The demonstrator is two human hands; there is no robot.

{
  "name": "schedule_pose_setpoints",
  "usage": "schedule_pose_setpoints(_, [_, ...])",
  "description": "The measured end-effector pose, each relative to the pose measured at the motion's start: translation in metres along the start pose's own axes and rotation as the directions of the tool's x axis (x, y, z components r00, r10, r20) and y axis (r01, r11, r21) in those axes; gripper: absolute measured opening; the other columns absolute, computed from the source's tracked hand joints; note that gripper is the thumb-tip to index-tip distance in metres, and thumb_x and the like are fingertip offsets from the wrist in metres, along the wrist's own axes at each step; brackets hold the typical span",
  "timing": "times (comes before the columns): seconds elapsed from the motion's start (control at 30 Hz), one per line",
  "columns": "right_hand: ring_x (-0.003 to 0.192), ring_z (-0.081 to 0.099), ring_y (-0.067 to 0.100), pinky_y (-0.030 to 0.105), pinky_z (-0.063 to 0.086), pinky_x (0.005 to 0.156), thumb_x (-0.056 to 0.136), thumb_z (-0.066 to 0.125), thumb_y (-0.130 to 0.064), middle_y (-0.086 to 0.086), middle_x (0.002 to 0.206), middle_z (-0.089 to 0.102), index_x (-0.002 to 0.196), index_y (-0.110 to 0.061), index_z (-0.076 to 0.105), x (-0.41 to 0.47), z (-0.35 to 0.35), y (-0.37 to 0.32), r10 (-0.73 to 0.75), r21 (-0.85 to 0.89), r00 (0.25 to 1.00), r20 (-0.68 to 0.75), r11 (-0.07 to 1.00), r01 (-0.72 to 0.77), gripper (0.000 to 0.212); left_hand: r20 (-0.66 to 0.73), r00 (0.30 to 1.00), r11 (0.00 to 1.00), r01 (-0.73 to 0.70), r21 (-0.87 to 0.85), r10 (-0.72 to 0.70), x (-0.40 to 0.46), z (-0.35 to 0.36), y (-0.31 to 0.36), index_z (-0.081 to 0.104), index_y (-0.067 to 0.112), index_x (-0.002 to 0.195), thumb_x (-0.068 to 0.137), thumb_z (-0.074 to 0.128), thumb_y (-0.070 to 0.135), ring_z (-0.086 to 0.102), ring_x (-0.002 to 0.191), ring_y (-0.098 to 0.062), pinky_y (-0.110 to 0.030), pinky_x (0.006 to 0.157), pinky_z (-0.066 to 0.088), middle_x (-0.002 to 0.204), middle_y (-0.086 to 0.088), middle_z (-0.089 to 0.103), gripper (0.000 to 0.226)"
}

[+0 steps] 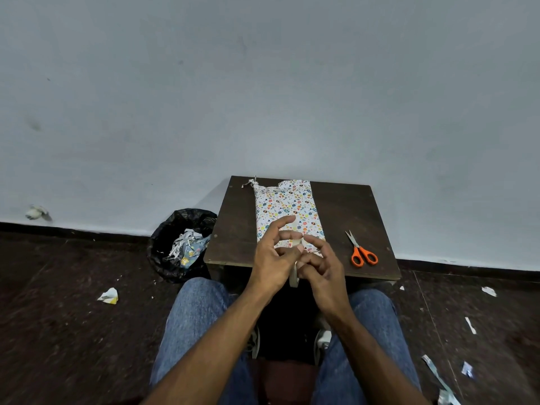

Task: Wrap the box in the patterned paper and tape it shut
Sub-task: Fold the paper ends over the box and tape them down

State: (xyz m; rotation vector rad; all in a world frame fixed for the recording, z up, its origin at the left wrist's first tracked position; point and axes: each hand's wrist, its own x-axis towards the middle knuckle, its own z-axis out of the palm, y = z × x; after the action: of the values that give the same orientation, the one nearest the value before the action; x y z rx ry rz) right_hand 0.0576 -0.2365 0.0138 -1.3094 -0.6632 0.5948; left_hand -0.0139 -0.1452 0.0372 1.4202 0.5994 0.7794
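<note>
A strip of pale tape (295, 244) was pinched between the two hands, which met just over the near edge of the table (344, 206). The left hand (273, 258) gripped the tape between thumb and fingertips, its forefinger arched up over the box. The right hand (323, 267) closed its thumb and fingers on the same strip from the other side, and a loose end of tape hung down below the hands, past the table's front edge. Whether a roll was held there could not be told — the fingers hid it.

The box (287, 209) lay lengthwise on the table, left of its middle, already covered in the patterned paper (274, 204). Its far end, at the table's back edge by the wall, showed ragged, crumpled paper. Its near end was hidden behind the hands, so the fold there could not be seen.

Scissors (361, 249) with orange handles lay on the table to the right of the box, apart from it, blades closed and pointing away from the person.

Left of the table, close to its corner, stood a bin (175, 229) lined with a black bag and holding paper offcuts. Scraps of paper (108, 296) were scattered on the dark floor on both sides of the table, and the person's knees in blue jeans (198, 311) sat just in front of it.
</note>
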Motion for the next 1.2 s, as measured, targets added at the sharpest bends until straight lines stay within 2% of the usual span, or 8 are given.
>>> schedule_pose_setpoints(0.2, [0.062,0.065,0.014,0.026,0.055,0.064,0.090,0.055,0.010,0.006,0.067,0.072,0.104,-0.004,0.066,0.018,-0.025,0.000,0.085,-0.110,0.970,-0.226,0.988,-0.112,0.023,-0.012,1.000,1.000,0.000,0.003,0.000,0.003,-0.004,0.002,0.059,0.036,0.116,0.088,0.061,-0.009,0.072,0.073,-0.025,-0.023,0.070,0.056,0.109,-0.007,0.060,0.053])
schedule_pose_setpoints(0.3, [0.068,0.066,0.020,0.036,0.055,0.069,0.086,0.062,-0.002,0.000,0.070,0.071,0.086,-0.013,0.071,0.040,-0.053,0.011,0.106,-0.303,0.914,-0.391,0.923,-0.237,0.015,-0.010,1.000,0.999,-0.017,0.042,0.017,0.004,-0.006,0.003,0.060,0.037,0.115,0.086,0.062,-0.009,0.072,0.076,-0.025,-0.018,0.065,0.052,0.111,-0.004,0.058,0.054])
schedule_pose_setpoints(0.43, [0.085,0.065,0.026,0.033,0.049,0.075,0.082,0.065,-0.019,0.001,0.084,0.070,0.079,-0.022,0.070,0.060,-0.096,0.005,0.048,-0.713,0.890,-0.453,0.580,-0.394,0.007,-0.008,1.000,0.998,-0.029,0.049,0.029,0.005,-0.005,0.001,0.062,0.040,0.115,0.092,0.059,-0.004,0.073,0.075,-0.021,-0.043,0.072,0.059,0.107,-0.004,0.053,0.049])
schedule_pose_setpoints(0.67, [0.085,0.062,0.030,0.037,0.045,0.071,0.078,0.065,-0.051,0.006,0.095,0.060,0.086,-0.017,0.063,0.068,-0.131,0.019,0.214,-0.880,0.883,-0.418,0.145,-0.452,0.035,0.006,0.999,0.998,-0.041,0.038,0.041,0.005,-0.004,-0.005,0.063,0.035,0.118,0.095,0.057,-0.002,0.072,0.076,-0.021,-0.039,0.059,0.056,0.104,-0.007,0.049,0.043])
schedule_pose_setpoints(0.87, [0.094,0.062,0.032,0.038,0.046,0.076,0.081,0.062,-0.052,0.009,0.101,0.060,0.093,-0.016,0.060,0.071,-0.126,0.012,0.280,-0.893,0.870,-0.405,0.082,-0.442,0.037,-0.005,1.000,0.997,-0.025,0.071,0.026,0.008,-0.010,-0.004,0.062,0.035,0.120,0.095,0.052,-0.004,0.073,0.077,-0.022,-0.034,0.060,0.057,0.109,-0.008,0.055,0.048])
schedule_pose_setpoints(1.03, [0.086,0.061,0.030,0.033,0.045,0.070,0.068,0.068,-0.049,0.010,0.094,0.062,0.084,-0.016,0.055,0.076,-0.123,0.004,0.369,-0.902,0.850,-0.376,0.064,-0.427,0.039,-0.015,0.999,0.994,-0.039,0.101,0.040,0.008,-0.013,-0.003,0.061,0.040,0.116,0.097,0.054,0.000,0.074,0.074,-0.022,-0.035,0.059,0.055,0.090,0.002,0.061,0.044])
schedule_pose_setpoints(1.1, [0.070,0.062,0.024,0.028,0.047,0.059,0.061,0.069,-0.046,0.008,0.077,0.063,0.076,-0.010,0.060,0.080,-0.125,0.001,0.439,-0.863,0.812,-0.385,0.140,-0.485,0.040,-0.022,0.999,0.994,-0.029,0.106,0.031,0.009,-0.013,-0.003,0.062,0.040,0.115,0.097,0.055,0.002,0.074,0.073,-0.022,-0.046,0.060,0.054,0.087,0.005,0.060,0.043])
schedule_pose_setpoints(1.2, [0.053,0.057,0.020,0.020,0.042,0.042,0.074,0.074,-0.028,0.010,0.066,0.063,0.073,-0.002,0.067,0.086,-0.126,-0.002,0.571,-0.658,0.729,-0.378,0.389,-0.645,0.026,-0.051,0.998,0.995,-0.016,0.101,0.021,0.011,-0.012,-0.004,0.064,0.038,0.113,0.096,0.055,0.001,0.074,0.070,-0.025,-0.055,0.061,0.054,0.086,0.000,0.059,0.042])
